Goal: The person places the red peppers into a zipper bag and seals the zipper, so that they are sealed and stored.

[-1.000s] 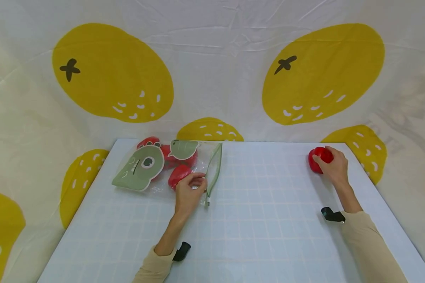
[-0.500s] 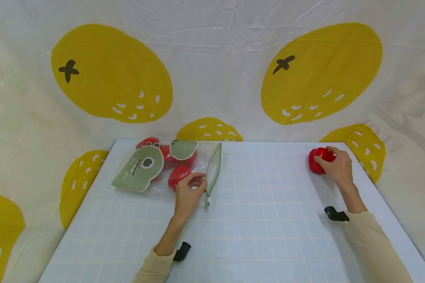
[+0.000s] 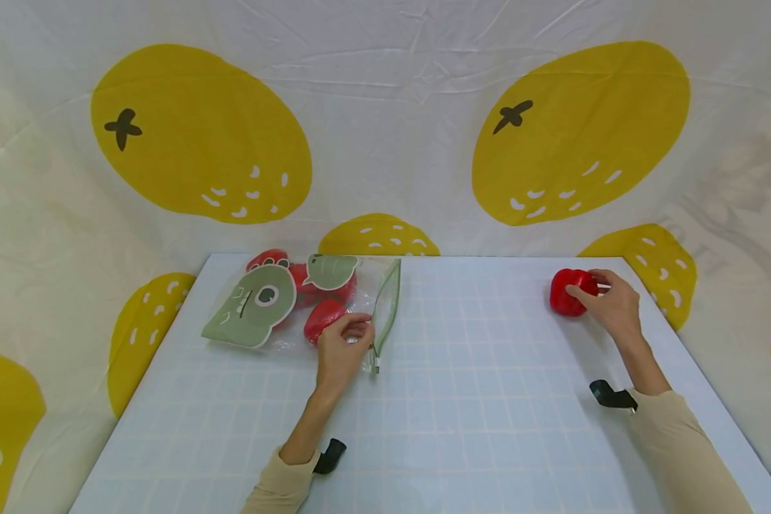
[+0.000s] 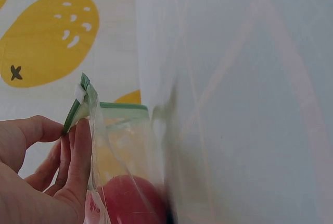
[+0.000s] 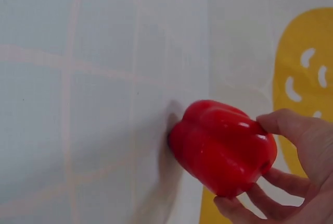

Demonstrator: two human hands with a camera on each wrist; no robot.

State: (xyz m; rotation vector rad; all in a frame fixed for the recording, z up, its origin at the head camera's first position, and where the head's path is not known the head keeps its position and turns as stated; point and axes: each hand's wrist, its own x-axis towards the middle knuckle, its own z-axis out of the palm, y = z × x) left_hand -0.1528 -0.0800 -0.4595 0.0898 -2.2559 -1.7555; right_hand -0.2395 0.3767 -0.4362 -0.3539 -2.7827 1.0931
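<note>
My left hand [image 3: 345,351] pinches the green zip edge [image 4: 73,112] of a clear plastic bag between thumb and fingers, holding its mouth apart. The bag [image 3: 281,343] lies flat at the back left, printed with a green one-eyed monster. Inside it several red things show, one a rounded red piece [image 3: 324,319] beside my fingers. At the back right, my right hand [image 3: 617,303] grips a glossy red bell pepper [image 5: 223,148]. The thumb is on one side of it and the fingers on the other. The pepper is tilted, close over the table, with its shadow beside it.
A white table with a pale grid [image 3: 475,414] spreads between and in front of the hands. Behind it hangs a white cloth with large yellow fruit prints [image 3: 205,128]. Black wrist cameras [image 3: 612,395] sit at both sleeves.
The bell pepper has shifted slightly left in my right hand's grip and turned, showing more of its side. My left hand and the bag stay where they were.
</note>
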